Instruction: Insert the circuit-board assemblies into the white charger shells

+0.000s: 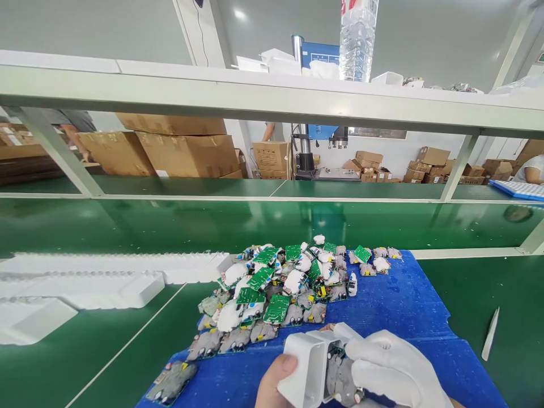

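At the bottom middle, my bare left hand (274,382) is closed round white plastic housings (297,354) whose open ends face me. My right hand (395,365), in a white glove, grips a circuit board covered with grey compound (340,374) at the mouth of one housing; how deep it sits inside I cannot tell. Beyond the hands lies a heap of similar circuit boards (276,309), some green side up, others topped with white or grey compound. One single grey-coated board (172,381) lies apart at the left. All rest on a blue sheet (382,311).
White housings in rows (114,289) stand at the left on the green bench (123,323). Pointed tweezers (491,334) lie at the right. A shelf (272,93) crosses above, bearing a water bottle (358,42). Cardboard boxes (182,150) and other people stand behind.
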Motion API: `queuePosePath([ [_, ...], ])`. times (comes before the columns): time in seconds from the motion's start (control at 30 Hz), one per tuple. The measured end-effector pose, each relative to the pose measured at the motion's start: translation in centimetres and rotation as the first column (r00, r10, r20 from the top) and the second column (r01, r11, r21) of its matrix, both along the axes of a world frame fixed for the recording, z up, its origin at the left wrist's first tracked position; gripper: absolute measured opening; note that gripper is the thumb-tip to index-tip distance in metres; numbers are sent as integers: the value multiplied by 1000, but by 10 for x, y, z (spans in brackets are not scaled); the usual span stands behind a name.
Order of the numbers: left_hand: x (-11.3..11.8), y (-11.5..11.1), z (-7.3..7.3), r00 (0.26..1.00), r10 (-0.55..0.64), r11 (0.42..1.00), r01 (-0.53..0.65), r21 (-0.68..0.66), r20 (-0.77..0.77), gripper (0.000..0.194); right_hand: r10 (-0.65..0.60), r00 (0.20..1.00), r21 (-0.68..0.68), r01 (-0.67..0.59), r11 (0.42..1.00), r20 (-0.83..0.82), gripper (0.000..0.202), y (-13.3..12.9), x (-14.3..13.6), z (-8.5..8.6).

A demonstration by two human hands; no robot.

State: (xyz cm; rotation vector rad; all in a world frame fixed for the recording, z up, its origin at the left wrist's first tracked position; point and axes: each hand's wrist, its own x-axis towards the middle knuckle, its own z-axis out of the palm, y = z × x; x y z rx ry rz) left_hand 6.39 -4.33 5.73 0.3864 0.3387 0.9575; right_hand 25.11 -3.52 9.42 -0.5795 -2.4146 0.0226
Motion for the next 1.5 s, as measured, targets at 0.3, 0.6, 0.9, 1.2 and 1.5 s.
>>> queuePosePath([
  [0.3, 0, 2, -4, 999, -11, 999, 10, 41, 32, 35, -6, 999, -51, 8, 999, 42, 28, 2, 0, 5],
  [0.6, 2, 3, -4, 995, -60, 993, 51, 106, 84, 37, 21, 996, -22, -19, 1000, 83, 25, 5, -1, -4],
  [0.9, -1, 1, -7, 994, -92, 994, 88, 61, 67, 44, 56, 989, -7, -56, 998, 133, 31, 6, -4, -9],
  [1.2, -5, 1, -22, 996, -74, 997, 71, 41, 59, 42, 27, 994, -16, -25, 1000, 105, 33, 6, -4, -14],
  [1.5, -1, 2, -8, 994, -59, 997, 55, 46, 92, 39, -89, 995, -78, 85, 993, -47, 22, -4, 0, -6],
])
